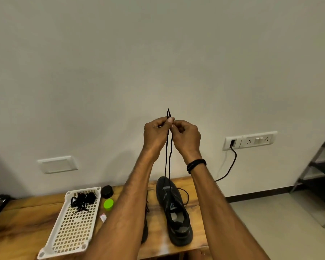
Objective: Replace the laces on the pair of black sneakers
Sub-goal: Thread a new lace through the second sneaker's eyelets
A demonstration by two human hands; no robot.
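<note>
A black sneaker stands on the wooden table, toe toward the wall. Both ends of a black lace rise from its front eyelets, held up high in front of the wall. My left hand and my right hand pinch the two lace ends side by side, the tips sticking up above my fingers. The second black sneaker is mostly hidden behind my left forearm. A tangle of black laces lies in the white perforated tray on the left.
A black jar lid and a green lid sit beside the tray, with a small white packet nearer me. A black cable runs from the wall socket down behind the table. A metal rack stands at the right.
</note>
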